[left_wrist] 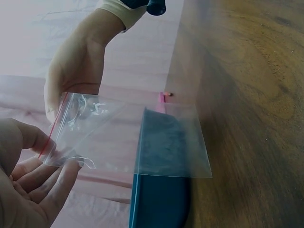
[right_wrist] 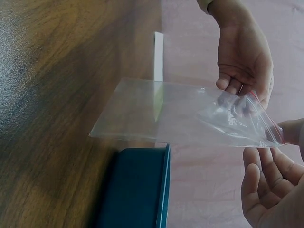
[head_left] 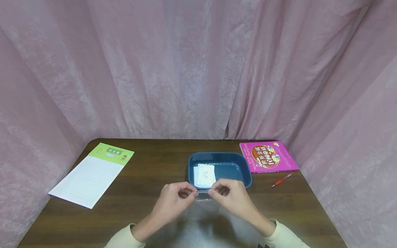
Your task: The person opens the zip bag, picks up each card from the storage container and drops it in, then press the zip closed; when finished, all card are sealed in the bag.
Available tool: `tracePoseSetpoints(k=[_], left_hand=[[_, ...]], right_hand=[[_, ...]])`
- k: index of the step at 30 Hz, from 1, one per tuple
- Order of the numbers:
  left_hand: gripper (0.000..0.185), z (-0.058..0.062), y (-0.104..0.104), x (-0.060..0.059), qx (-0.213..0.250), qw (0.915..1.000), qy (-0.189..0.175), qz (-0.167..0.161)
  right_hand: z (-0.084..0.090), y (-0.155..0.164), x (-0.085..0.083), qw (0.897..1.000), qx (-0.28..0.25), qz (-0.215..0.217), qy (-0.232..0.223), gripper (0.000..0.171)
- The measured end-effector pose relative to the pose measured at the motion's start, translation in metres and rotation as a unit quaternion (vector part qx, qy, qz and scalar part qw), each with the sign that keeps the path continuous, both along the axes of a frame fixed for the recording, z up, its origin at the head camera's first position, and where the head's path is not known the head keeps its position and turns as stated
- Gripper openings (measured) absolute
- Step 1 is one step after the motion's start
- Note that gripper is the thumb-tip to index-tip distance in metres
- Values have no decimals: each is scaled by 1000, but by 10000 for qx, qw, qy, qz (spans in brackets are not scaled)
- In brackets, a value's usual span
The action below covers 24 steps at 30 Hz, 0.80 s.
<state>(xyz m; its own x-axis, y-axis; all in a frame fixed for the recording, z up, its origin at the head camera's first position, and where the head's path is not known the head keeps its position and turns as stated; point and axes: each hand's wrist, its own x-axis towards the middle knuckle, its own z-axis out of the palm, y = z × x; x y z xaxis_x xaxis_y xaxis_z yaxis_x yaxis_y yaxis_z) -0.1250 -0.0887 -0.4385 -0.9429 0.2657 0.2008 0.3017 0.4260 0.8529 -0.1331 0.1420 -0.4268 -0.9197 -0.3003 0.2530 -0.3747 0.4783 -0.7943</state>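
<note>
A clear zip bag with a red strip along its top edge hangs between my two hands, in front of the blue tray. My left hand pinches one top corner between thumb and fingers. At the opposite corner my right hand pinches the same edge. In the wrist views the bag hangs flat, with nothing inside it. Just beyond the hands stands the blue tray, with a small stack of white printed cards in its left half.
A lined paper pad with a green header lies at the table's left. Right of the tray is a pink book, with a red pen in front of it. Pink curtains close off the back and sides of the wooden table.
</note>
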Motion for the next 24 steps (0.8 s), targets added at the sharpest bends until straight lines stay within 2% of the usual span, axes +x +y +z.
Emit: tracePoseSetpoints(k=[7, 11, 18, 24], left_hand=[[6, 0, -1, -1, -14, 10000, 41, 55], [9, 1, -2, 0, -111, 9998, 13, 150], [5, 7, -6, 2, -256, 9996, 77, 121], [7, 9, -9, 2, -260, 9994, 155, 147]], right_hand=[[4, 4, -1, 9999, -117, 47, 0, 4], [6, 9, -5, 9998, -174, 14, 7, 8], [6, 17, -19, 9997, -86, -215, -72, 7], [-1, 24, -36, 9996, 154, -105, 208, 12]])
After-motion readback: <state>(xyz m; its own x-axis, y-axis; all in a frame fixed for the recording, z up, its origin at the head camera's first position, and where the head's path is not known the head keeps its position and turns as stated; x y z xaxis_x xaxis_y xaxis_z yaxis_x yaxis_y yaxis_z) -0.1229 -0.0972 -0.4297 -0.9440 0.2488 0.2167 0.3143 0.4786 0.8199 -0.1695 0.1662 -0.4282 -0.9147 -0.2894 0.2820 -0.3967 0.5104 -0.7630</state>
